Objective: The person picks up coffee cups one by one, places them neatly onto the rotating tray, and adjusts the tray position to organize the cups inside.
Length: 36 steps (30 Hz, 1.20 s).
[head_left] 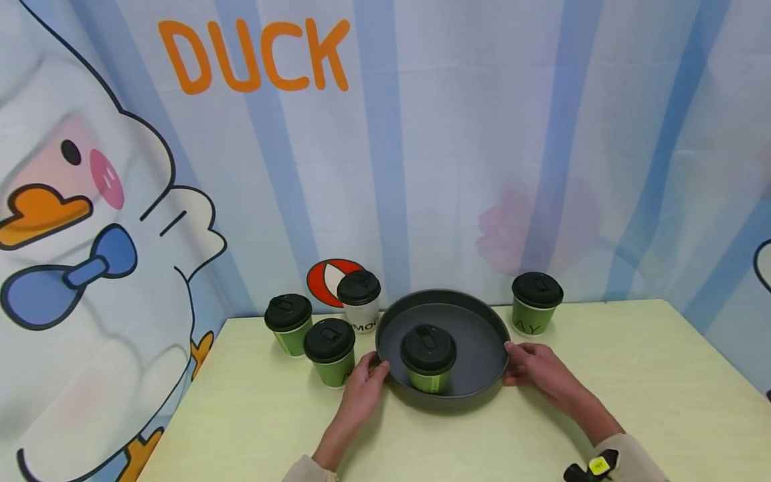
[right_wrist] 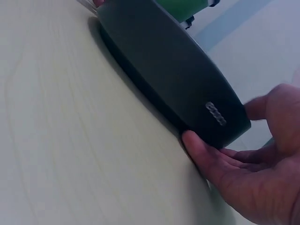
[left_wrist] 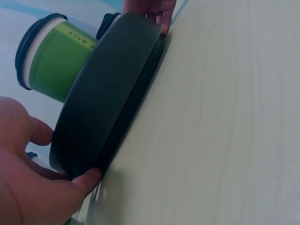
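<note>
A dark grey round baking pan [head_left: 476, 328] is held between my two hands, close over the table. Inside it stands a green paper cup [head_left: 429, 383] with a black lid, toward the near side. My left hand [head_left: 364, 387] grips the pan's left side, fingers spread between its rim and lower edge in the left wrist view. On the opposite side my right hand [head_left: 545, 375] pinches the pan wall, beside a small embossed mark [right_wrist: 215, 114]. Just left of my left hand is another lidded green cup [head_left: 333, 372].
Behind that cup stand another green cup [head_left: 292, 340] and a white cup [head_left: 361, 314], both black-lidded. A green cup [head_left: 533, 318] marked "AY" stands past the pan's right side. A printed curtain [head_left: 446, 167] hangs along the back edge of the pale table [head_left: 638, 375].
</note>
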Tool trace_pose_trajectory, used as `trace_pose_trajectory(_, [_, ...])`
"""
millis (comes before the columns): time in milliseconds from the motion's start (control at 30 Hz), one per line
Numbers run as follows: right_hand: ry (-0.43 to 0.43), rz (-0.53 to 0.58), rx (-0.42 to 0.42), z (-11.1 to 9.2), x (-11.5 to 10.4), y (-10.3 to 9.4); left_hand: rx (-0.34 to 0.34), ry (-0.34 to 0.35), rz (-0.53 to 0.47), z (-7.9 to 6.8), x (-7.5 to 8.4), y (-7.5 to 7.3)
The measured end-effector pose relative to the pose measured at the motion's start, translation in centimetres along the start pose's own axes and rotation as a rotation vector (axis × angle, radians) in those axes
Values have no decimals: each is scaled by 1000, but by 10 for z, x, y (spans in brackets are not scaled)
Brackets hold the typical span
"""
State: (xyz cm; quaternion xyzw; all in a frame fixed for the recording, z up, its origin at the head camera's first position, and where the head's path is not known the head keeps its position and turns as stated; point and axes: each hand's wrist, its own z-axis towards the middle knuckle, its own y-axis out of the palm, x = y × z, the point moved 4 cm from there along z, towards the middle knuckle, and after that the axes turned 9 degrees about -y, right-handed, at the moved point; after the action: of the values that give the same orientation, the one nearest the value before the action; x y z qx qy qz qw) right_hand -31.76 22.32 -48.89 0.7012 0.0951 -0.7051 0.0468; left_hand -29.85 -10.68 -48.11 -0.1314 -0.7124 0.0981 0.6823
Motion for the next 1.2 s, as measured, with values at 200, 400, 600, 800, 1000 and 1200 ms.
trace_pose_trajectory(200, [33,64,-163,-9,-1,-5,34,-3,41,0,1,-1])
trace_pose_trajectory(400, [26,43,-42,0,2,-3,38,-11,49,1,0,-1])
trace_pose_trajectory(600, [29,12,45,7,3,0,41,-19,48,2,-1,1])
trace_pose_trajectory(800, [30,57,-78,2,2,-3,52,-24,60,3,0,0])
trace_pose_trajectory(1000, [57,61,-235,-6,0,-10,56,-35,69,3,-2,1])
trace_pose_trajectory(1200, [38,60,-120,2,1,-10,58,-33,64,3,-1,1])
